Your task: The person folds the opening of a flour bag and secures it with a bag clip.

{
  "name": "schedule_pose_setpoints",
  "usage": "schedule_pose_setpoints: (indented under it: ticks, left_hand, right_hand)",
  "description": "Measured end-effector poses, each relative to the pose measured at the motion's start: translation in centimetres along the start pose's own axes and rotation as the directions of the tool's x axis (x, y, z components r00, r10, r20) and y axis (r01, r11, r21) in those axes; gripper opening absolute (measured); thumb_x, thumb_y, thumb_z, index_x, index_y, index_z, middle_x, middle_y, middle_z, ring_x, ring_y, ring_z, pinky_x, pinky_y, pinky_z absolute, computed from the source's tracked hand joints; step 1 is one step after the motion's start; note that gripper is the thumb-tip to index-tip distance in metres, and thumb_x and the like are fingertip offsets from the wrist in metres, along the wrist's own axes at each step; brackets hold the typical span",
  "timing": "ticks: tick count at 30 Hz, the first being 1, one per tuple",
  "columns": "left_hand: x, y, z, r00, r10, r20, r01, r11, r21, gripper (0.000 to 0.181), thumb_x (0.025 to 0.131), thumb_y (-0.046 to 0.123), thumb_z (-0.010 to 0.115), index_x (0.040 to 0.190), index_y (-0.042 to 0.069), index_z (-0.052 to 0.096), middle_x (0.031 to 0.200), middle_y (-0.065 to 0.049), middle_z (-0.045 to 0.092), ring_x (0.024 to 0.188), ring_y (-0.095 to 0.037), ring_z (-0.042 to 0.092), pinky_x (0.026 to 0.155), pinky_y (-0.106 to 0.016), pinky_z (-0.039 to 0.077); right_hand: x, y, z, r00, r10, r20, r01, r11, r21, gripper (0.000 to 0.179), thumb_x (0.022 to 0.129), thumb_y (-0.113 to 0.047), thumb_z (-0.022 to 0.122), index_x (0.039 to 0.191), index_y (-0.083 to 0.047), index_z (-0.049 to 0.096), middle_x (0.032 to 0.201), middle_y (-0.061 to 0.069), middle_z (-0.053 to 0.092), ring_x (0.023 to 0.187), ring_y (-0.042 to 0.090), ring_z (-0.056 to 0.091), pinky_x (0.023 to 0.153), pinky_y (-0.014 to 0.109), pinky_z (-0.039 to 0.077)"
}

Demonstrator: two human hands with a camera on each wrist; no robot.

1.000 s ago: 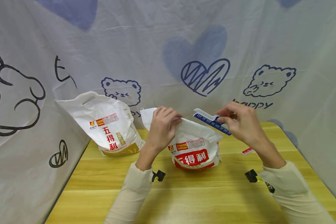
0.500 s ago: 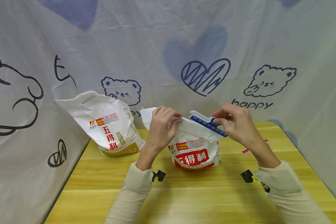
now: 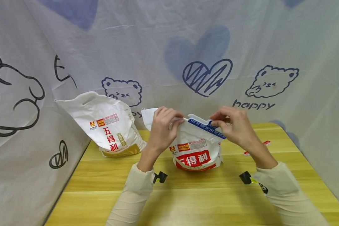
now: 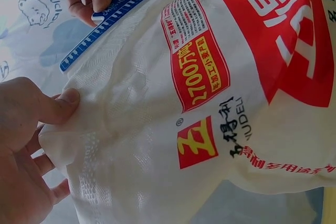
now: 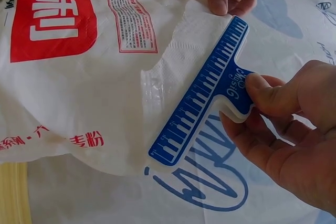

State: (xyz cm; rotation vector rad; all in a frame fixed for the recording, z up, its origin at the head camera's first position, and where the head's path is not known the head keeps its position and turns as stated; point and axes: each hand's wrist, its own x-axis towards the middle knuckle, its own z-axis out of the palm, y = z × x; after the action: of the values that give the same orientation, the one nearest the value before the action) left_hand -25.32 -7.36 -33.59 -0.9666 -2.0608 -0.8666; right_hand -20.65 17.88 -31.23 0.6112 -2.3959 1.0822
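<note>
While both hands (image 3: 165, 125) (image 3: 234, 125) pinch, blue clip (image 3: 205, 127) between them, white bag (image 3: 197, 149) below.

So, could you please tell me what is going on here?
A person's left hand pinches the top edge of a white bag with a red label, while the right hand pinches a blue clip along that edge; whether it is clamped is unclear. On the table, another white bag sits to the left, a red strip lies to the right.

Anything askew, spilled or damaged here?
No spill or damage visible. The gold-bottomed bag slouches, its top skewed left. The blue clip lies aslant along only the right part of the red-label bag's top edge; perhaps not yet fully placed.
</note>
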Motion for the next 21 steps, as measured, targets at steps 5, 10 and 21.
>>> schedule_pose_setpoints:
  ticks: [5, 10, 21]
  left_hand:
    - [0.1, 0.1, 0.0, 1.000, -0.004, -0.004, 0.004, 1.000, -0.007, 0.008, 0.090, 0.004, 0.076, 0.095, 0.008, 0.071, 0.093, -0.003, 0.072, 0.096, -0.022, 0.063, 0.113, -0.048, 0.034]
    - [0.1, 0.2, -0.1, 1.000, -0.009, -0.004, 0.009, 1.000, -0.021, 0.009, 0.090, 0.001, 0.074, 0.094, 0.007, 0.070, 0.093, -0.004, 0.072, 0.096, -0.023, 0.063, 0.113, -0.049, 0.034]
    - [0.5, 0.2, 0.0, 1.000, -0.015, -0.017, 0.014, 1.000, -0.014, 0.008, 0.090, 0.000, 0.073, 0.091, 0.007, 0.069, 0.090, -0.004, 0.070, 0.094, -0.023, 0.063, 0.109, -0.053, 0.038]
  right_hand:
    - [0.2, -0.2, 0.2, 1.000, 0.005, 0.014, -0.005, 1.000, 0.002, 0.021, 0.085, 0.018, 0.070, 0.095, -0.001, 0.071, 0.097, 0.011, 0.070, 0.088, 0.026, 0.071, 0.080, 0.040, 0.062]
    - [0.2, -0.3, 0.7, 0.999, 0.016, 0.029, -0.016, 1.000, 0.002, 0.020, 0.086, 0.016, 0.072, 0.094, -0.001, 0.071, 0.096, 0.010, 0.069, 0.088, 0.026, 0.070, 0.080, 0.041, 0.062]
    - [0.4, -0.4, 1.2, 0.997, 0.033, 0.063, -0.034, 0.999, 0.018, 0.019, 0.086, 0.016, 0.071, 0.096, -0.001, 0.071, 0.097, 0.010, 0.069, 0.090, 0.027, 0.071, 0.082, 0.041, 0.061]
